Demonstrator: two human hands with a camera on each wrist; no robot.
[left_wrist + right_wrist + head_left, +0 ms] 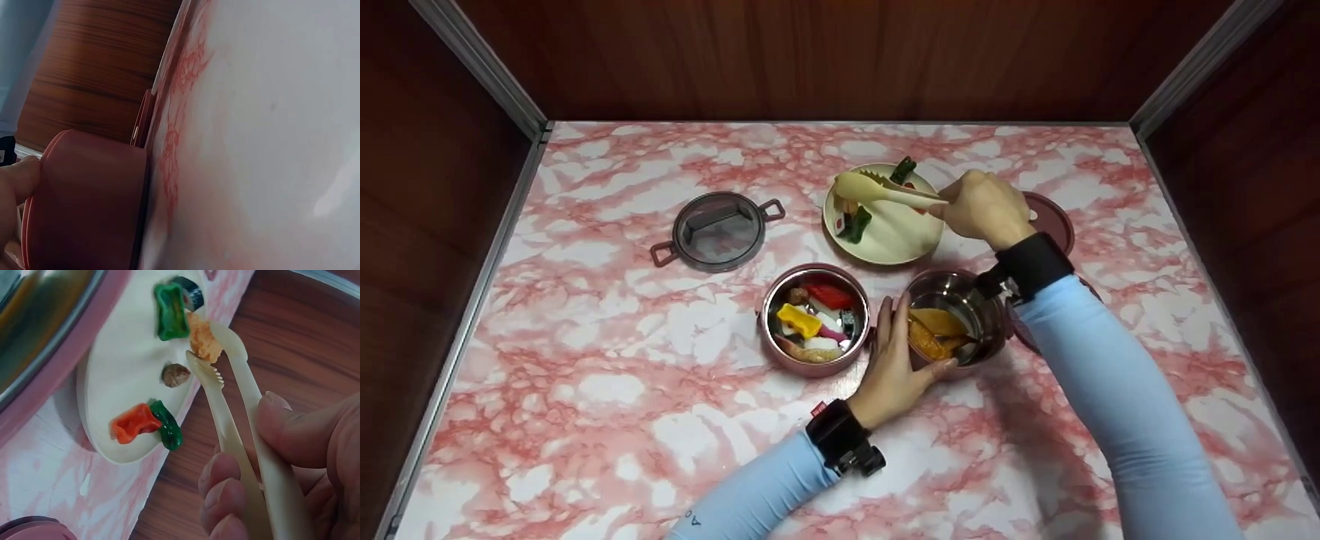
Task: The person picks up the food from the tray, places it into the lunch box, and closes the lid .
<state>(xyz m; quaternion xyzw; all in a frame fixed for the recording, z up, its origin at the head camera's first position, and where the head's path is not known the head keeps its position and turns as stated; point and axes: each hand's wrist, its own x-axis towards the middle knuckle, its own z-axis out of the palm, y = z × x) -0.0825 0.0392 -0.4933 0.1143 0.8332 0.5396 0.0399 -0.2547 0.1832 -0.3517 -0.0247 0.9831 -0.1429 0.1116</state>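
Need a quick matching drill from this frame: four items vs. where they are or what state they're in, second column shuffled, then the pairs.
Items:
1. tongs
2. transparent lid
3. cream plate
4. steel container with yellow-brown food

Place or state:
A. lies alone on the table, left of the plate, no hand on it
B. steadied at its rim by the left hand
C. gripped by the right hand, tips over the plate
D. carries green and red food pieces

Pairs: 1-C, 2-A, 3-D, 4-B
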